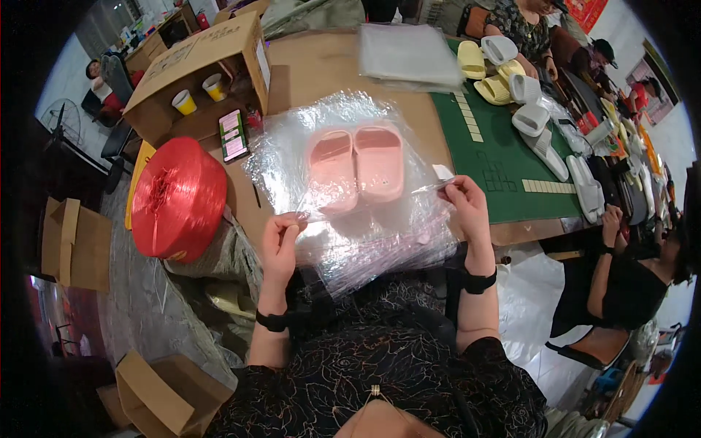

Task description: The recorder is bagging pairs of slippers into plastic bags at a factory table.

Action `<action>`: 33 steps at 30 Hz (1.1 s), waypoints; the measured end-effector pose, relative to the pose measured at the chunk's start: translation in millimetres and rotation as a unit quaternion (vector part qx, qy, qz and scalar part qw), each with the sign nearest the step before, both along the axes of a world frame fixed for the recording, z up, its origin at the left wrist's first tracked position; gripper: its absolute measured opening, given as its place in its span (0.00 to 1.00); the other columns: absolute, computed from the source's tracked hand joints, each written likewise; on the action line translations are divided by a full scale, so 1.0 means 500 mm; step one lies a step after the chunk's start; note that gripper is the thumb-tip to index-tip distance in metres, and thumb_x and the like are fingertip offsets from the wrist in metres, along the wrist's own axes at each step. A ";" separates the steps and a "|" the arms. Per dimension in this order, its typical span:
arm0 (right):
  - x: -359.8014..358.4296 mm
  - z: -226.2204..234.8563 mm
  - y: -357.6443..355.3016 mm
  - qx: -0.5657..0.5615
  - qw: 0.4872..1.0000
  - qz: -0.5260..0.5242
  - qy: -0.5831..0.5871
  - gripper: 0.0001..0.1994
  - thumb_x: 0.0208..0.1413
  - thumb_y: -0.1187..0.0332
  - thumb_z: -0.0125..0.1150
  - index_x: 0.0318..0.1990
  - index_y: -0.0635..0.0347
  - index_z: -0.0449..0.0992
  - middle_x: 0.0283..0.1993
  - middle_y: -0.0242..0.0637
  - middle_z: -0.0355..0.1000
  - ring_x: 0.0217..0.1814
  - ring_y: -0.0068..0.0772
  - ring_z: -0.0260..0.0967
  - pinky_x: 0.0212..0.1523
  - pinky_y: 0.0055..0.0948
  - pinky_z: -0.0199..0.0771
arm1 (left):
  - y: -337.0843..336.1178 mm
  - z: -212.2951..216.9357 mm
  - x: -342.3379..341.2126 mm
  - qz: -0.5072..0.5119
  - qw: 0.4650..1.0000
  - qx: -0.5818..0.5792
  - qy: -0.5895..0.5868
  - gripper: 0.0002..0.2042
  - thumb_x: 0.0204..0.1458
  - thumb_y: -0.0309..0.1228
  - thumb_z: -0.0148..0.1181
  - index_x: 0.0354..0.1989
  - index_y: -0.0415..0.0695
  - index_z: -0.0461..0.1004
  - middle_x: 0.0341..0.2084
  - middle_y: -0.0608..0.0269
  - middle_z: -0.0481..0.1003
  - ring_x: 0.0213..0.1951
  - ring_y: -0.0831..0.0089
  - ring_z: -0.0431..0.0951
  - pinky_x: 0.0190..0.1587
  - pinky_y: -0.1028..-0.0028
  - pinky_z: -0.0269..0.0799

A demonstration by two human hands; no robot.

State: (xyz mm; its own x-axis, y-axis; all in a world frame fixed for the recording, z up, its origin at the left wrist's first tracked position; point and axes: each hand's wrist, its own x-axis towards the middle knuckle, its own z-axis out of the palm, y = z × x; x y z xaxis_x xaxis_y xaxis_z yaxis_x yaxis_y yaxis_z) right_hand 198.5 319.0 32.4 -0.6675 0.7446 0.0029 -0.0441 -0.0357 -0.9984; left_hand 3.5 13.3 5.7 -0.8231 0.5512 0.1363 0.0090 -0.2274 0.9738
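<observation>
A pair of pink slippers (355, 168) lies side by side inside a clear plastic bag (292, 150) on the brown table (321, 66). My left hand (281, 237) pinches the bag's near edge at the left. My right hand (465, 208) pinches the same edge at the right, next to a small white strip. Under the bag, a stack of more clear bags (380, 248) spreads toward me.
A big red spool of plastic twine (177, 198) sits to my left. An open cardboard box (197, 73) with two cups and a phone (233, 135) stand behind it. White and yellow slippers (526, 95) lie on a green mat (504, 160); other people sit at right.
</observation>
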 end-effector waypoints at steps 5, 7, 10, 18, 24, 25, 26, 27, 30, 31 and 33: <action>-0.008 -0.028 -0.024 -0.085 0.981 -0.008 0.171 0.11 0.58 0.73 0.58 0.46 0.66 0.71 0.39 0.33 0.71 0.42 0.21 0.69 0.46 0.21 0.69 | -0.011 -0.017 0.006 0.032 0.989 0.034 0.140 0.03 0.59 0.21 0.49 0.39 0.38 0.66 0.46 0.56 0.70 0.45 0.72 0.72 0.53 0.70 0.66; -0.048 0.018 -0.098 -0.201 0.957 -0.063 0.201 0.03 0.60 0.72 0.57 0.40 0.58 0.72 0.35 0.27 0.71 0.32 0.20 0.67 0.37 0.22 0.68 | -0.003 -0.051 0.011 0.044 0.989 0.115 0.084 0.02 0.58 0.22 0.52 0.37 0.40 0.66 0.44 0.57 0.69 0.44 0.71 0.71 0.53 0.71 0.66; -0.059 -0.017 -0.112 -0.313 0.924 -0.065 0.208 0.03 0.59 0.72 0.58 0.40 0.58 0.73 0.35 0.28 0.72 0.33 0.21 0.68 0.35 0.24 0.68 | 0.042 -0.038 0.045 0.069 0.971 0.176 -0.147 0.03 0.58 0.24 0.52 0.35 0.41 0.65 0.40 0.58 0.69 0.43 0.71 0.72 0.52 0.70 0.69; -0.040 -0.104 -0.075 -0.249 0.964 0.060 0.072 0.07 0.53 0.79 0.60 0.38 0.60 0.73 0.31 0.28 0.70 0.29 0.21 0.68 0.33 0.21 0.70 | 0.063 0.018 0.019 0.044 0.938 0.091 -0.331 0.16 0.62 0.34 0.54 0.54 0.39 0.65 0.41 0.62 0.72 0.45 0.73 0.72 0.47 0.73 0.69; -0.055 -0.072 -0.091 -0.297 0.954 0.022 0.031 0.15 0.50 0.78 0.65 0.45 0.60 0.70 0.38 0.29 0.71 0.38 0.22 0.72 0.37 0.22 0.74 | 0.079 0.014 0.000 -0.037 0.980 -0.102 -0.168 0.31 0.55 0.34 0.61 0.63 0.30 0.57 0.44 0.57 0.73 0.41 0.73 0.74 0.41 0.76 0.70; -0.058 -0.066 -0.097 -0.297 0.954 0.021 0.031 0.15 0.50 0.78 0.65 0.45 0.60 0.70 0.38 0.29 0.71 0.38 0.22 0.72 0.37 0.22 0.74 | 0.083 0.012 0.002 -0.037 0.980 -0.102 -0.168 0.31 0.55 0.34 0.61 0.63 0.30 0.57 0.44 0.57 0.73 0.41 0.73 0.74 0.41 0.76 0.70; -0.062 -0.059 -0.107 -0.268 0.962 0.032 0.026 0.17 0.50 0.76 0.67 0.46 0.62 0.68 0.37 0.31 0.71 0.37 0.23 0.72 0.36 0.24 0.74 | 0.086 0.008 0.004 -0.041 0.980 -0.075 -0.182 0.31 0.54 0.31 0.61 0.62 0.29 0.57 0.44 0.55 0.74 0.41 0.72 0.75 0.42 0.74 0.71; -0.067 -0.054 -0.117 -0.239 0.970 0.044 0.020 0.20 0.49 0.73 0.69 0.47 0.65 0.67 0.36 0.33 0.71 0.36 0.25 0.72 0.35 0.25 0.74 | 0.088 0.003 0.005 -0.046 0.978 -0.048 -0.196 0.30 0.52 0.28 0.60 0.62 0.29 0.58 0.43 0.54 0.74 0.42 0.70 0.76 0.42 0.72 0.73; -0.076 -0.049 -0.133 -0.124 0.991 0.025 0.036 0.27 0.45 0.74 0.72 0.51 0.67 0.63 0.40 0.38 0.70 0.43 0.29 0.70 0.39 0.27 0.74 | 0.085 -0.019 0.003 -0.045 0.962 0.046 -0.264 0.28 0.48 0.21 0.57 0.60 0.29 0.61 0.45 0.52 0.74 0.45 0.66 0.77 0.47 0.70 0.74; -0.076 -0.046 -0.139 -0.125 0.991 0.026 0.035 0.27 0.45 0.74 0.72 0.51 0.67 0.63 0.40 0.38 0.70 0.43 0.29 0.70 0.39 0.27 0.74 | 0.083 -0.014 0.007 -0.044 0.962 0.046 -0.265 0.28 0.48 0.21 0.57 0.60 0.29 0.61 0.45 0.52 0.74 0.45 0.66 0.77 0.47 0.70 0.74; -0.074 -0.030 -0.153 -0.015 0.999 0.001 -0.046 0.31 0.44 0.73 0.73 0.52 0.66 0.59 0.45 0.41 0.66 0.48 0.32 0.67 0.45 0.29 0.71 | 0.077 0.004 0.017 -0.104 0.941 0.073 -0.315 0.26 0.50 0.20 0.52 0.61 0.30 0.61 0.51 0.50 0.72 0.51 0.66 0.75 0.54 0.69 0.70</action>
